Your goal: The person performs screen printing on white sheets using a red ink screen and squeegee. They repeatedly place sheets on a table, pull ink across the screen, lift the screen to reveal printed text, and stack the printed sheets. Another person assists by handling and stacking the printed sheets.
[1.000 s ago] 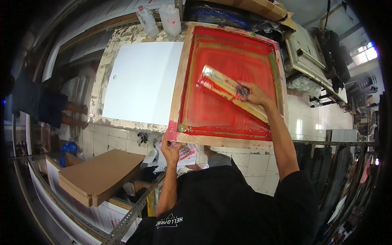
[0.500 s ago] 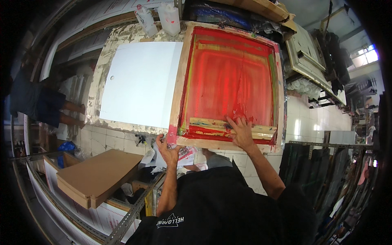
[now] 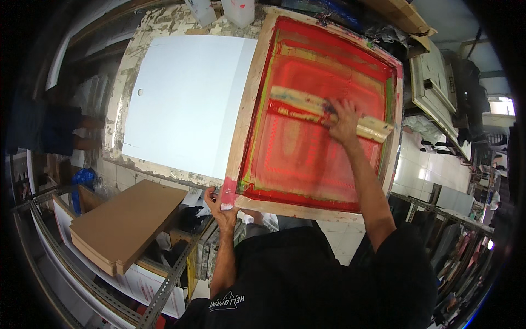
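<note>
A wooden squeegee (image 3: pixel 307 101) lies slantwise across the red-inked mesh of a screen printing frame (image 3: pixel 251 104). My right hand (image 3: pixel 344 122) is wrapped over the squeegee right of its middle, slightly blurred. Thick red ink sits along the squeegee's near edge. On the near side of it, a red patterned area shows through the mesh. At the frame's near-left corner, my left hand (image 3: pixel 222 213) has its fingers curled around the wood. Left of the frame, a white sheet (image 3: pixel 186 101) with a small round hole lies on the table, its right edge against the frame.
The worn, paint-flaked table (image 3: pixel 118 107) bears two white plastic jugs (image 3: pixel 239 12) at its far edge. Brown cardboard sheets (image 3: pixel 129 222) are stacked on a metal rack at near left. Another person's legs (image 3: pixel 85 131) show at far left. Shelving (image 3: pixel 455 214) stands at right.
My right hand has pushed the squeegee from the near end of the screen to beyond its middle, and it now tilts. My left hand stays at the frame's corner. The view has shifted.
</note>
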Available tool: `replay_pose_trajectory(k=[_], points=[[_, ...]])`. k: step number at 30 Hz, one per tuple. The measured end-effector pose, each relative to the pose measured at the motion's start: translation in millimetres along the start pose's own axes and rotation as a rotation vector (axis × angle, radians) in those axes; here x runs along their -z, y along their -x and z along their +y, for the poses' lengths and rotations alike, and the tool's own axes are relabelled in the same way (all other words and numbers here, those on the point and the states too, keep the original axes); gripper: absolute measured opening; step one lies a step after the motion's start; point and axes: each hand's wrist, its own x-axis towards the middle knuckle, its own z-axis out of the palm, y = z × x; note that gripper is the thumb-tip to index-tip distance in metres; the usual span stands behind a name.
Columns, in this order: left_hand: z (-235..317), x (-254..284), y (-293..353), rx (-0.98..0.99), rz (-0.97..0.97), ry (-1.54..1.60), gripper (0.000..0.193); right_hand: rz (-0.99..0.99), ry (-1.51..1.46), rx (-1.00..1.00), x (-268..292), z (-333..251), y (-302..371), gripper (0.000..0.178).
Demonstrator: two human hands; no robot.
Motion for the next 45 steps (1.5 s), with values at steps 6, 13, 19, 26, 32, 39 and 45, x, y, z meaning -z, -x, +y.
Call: replay_pose_trajectory(k=[6,13,19,26,32,39,45], points=[[-15.0,-0.6,9.8,0.108,0.025,-0.019,0.070,0.170,0.081,0.073,-20.4,53.4,-105.2,0.080],[-7.1,0.1,3.9,0.085,0.016,-0.075,0.065,0.169,0.077,0.102,-28.2,99.6,-198.0,0.079],[-1.8,6.9,0.1,0.026,0.002,-0.185,0.067,0.169,-0.115,0.243,-24.0,135.6,-233.5,0.056],[11.4,16.3,1.2,-0.077,-0.023,-0.116,0.057,0.073,0.049,0.178,-5.4,87.0,-175.0,0.042],[65.3,29.9,-0.4,0.023,0.003,0.179,0.053,0.120,0.003,0.120,32.0,18.3,-51.2,0.043],[122.6,49.6,-14.1,-0.112,0.065,0.265,0.053,-0.106,-0.106,-0.024,168.1,-96.4,97.6,0.047],[203.0,59.3,-46.9,-0.221,0.163,0.435,0.052,0.071,-0.002,0.112,280.4,-150.6,137.0,0.054]])
